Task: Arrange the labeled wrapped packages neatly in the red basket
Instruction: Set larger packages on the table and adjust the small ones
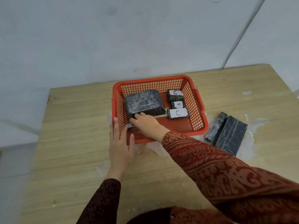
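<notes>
The red basket point(196, 101) stands on the wooden table point(72, 126). Inside it at the left lies a large black wrapped package point(144, 101). My right hand point(145, 123) reaches into the basket and its fingers rest on that package's near edge. At the basket's right lie three small black packages: one labelled C point(175, 94) at the back, one labelled A point(178, 104), one labelled C point(178, 113) nearest. My left hand point(120, 143) lies flat against the basket's near left corner, fingers spread, holding nothing.
Two more black wrapped packages lie on the table right of the basket: a narrow one point(216, 127) and a wide one point(231, 137). Clear plastic film point(252, 126) is stuck to the tabletop around them. A grey wall stands behind the table.
</notes>
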